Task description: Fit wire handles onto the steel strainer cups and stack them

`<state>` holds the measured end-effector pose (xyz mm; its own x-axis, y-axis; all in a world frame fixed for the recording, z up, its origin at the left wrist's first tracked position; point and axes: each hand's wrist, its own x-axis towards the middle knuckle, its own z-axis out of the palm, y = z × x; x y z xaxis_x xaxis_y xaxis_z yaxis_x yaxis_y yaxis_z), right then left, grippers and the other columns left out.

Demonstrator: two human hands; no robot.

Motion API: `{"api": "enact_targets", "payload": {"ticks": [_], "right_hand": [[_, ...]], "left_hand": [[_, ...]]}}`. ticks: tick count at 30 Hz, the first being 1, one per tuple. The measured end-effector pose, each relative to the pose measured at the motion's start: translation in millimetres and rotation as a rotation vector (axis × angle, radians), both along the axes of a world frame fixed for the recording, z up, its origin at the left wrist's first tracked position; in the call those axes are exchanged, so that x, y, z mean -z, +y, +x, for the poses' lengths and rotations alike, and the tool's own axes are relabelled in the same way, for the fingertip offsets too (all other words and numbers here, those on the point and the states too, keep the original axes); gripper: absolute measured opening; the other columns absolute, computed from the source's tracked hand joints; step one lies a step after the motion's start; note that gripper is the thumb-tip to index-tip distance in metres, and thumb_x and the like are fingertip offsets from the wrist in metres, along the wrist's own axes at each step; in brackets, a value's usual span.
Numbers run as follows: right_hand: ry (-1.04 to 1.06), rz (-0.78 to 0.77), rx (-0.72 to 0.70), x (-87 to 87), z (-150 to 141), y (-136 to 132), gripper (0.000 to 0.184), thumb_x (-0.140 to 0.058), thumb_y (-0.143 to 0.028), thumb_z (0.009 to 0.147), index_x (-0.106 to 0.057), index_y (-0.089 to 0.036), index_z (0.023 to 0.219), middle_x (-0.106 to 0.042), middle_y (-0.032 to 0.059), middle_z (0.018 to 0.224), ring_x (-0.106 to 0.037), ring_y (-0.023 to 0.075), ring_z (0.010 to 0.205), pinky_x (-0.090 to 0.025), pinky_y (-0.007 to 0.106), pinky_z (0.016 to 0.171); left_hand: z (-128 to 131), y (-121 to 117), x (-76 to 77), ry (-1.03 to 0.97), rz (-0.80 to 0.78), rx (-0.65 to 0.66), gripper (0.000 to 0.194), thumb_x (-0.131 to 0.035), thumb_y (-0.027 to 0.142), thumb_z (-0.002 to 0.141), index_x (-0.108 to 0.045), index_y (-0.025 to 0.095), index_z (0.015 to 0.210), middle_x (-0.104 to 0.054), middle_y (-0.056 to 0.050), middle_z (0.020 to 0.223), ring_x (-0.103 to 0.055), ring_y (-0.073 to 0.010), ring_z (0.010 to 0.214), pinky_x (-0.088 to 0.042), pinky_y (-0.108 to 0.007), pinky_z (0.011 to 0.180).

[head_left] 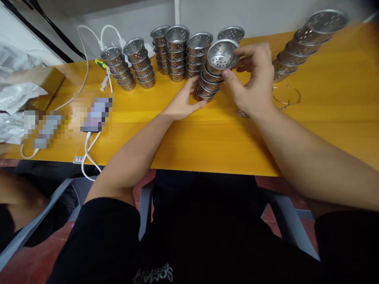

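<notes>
A stack of perforated metal cups (209,85) stands in front of me on the yellow wooden table. My left hand (182,103) curls around its base, with the thumb at the front and the fingers at the left side. At the top, my right hand (255,81) pinches the rim of the uppermost perforated metal cup (221,59) between thumb and fingers. That cup sits tilted, its open mouth facing me. Whether it still rests in the cup below, I cannot tell. Thin wire rings (291,96) lie to the right of my right hand, partly hidden by it.
Several similar stacks (177,55) line the back by the wall. A taller leaning stack (299,51) stands at the right. Leftward are a phone (97,114), another blurred device (49,130), white cables, a cardboard box (49,85) and plastic bags (17,96). Someone's knee shows at far left.
</notes>
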<state>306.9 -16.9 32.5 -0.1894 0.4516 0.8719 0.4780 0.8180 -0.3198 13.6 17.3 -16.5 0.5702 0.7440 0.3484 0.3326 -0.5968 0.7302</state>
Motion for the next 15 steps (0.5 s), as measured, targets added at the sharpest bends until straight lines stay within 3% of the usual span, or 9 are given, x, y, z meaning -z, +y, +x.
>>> {"api": "enact_targets", "payload": {"ticks": [6, 15], "right_hand": [[0.055, -0.080, -0.026, 4.9, -1.7, 1.4, 0.051, -0.078, -0.069, 0.125, -0.069, -0.046, 0.170, -0.079, 0.0091, 0.155, -0.085, 0.0374, 0.127, -0.072, 0.060, 0.104], [0.080, -0.167, -0.038, -1.0, -5.3, -3.6, 0.055, -0.074, -0.074, 0.125, -0.063, -0.049, 0.173, -0.076, 0.0083, 0.164, -0.081, 0.0389, 0.138, -0.073, 0.061, 0.113]], "left_hand": [[-2.1, -1.7, 0.1, -0.033, -0.003, 0.024, 0.103, -0.078, 0.037, 0.109, -0.031, 0.018, 0.198, -0.054, -0.028, 0.200, -0.054, -0.0434, 0.193, -0.045, -0.068, 0.160], [-2.8, -4.2, -0.6, -0.027, -0.017, 0.046, 0.090, -0.080, 0.045, 0.113, -0.044, 0.022, 0.193, -0.060, -0.023, 0.195, -0.063, -0.0431, 0.185, -0.050, -0.068, 0.158]]}}
